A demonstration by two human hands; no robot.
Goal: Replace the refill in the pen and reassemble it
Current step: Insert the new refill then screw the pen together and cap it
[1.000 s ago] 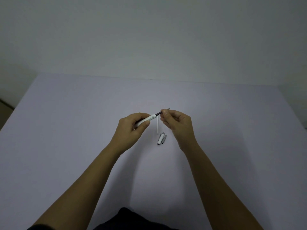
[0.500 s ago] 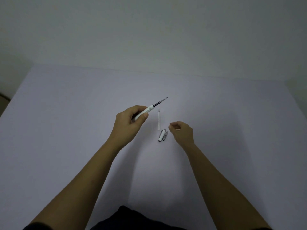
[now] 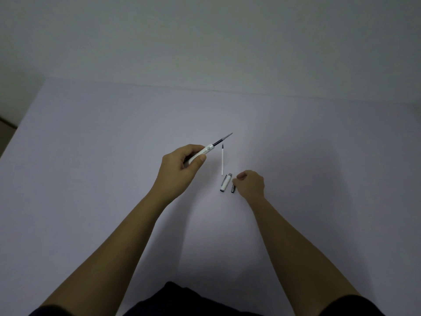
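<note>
The right hand has left the pen tip it was working at a second ago and has dropped to the pale desk, near its middle. Its fingers are curled together over the small dark grip section — whether they already pinch it, I cannot tell. The left hand keeps the white pen barrel clamped between thumb and fingers, raised above the desk, with the dark refill jutting out of its open end toward the far edge. A thin white spare refill lies flat just beside it, and the white-and-silver cap rests at that refill's near end, close to the right hand. So the refill appears seated — by my judgement reassembly begins: the grip section goes on next, then the cap.
</note>
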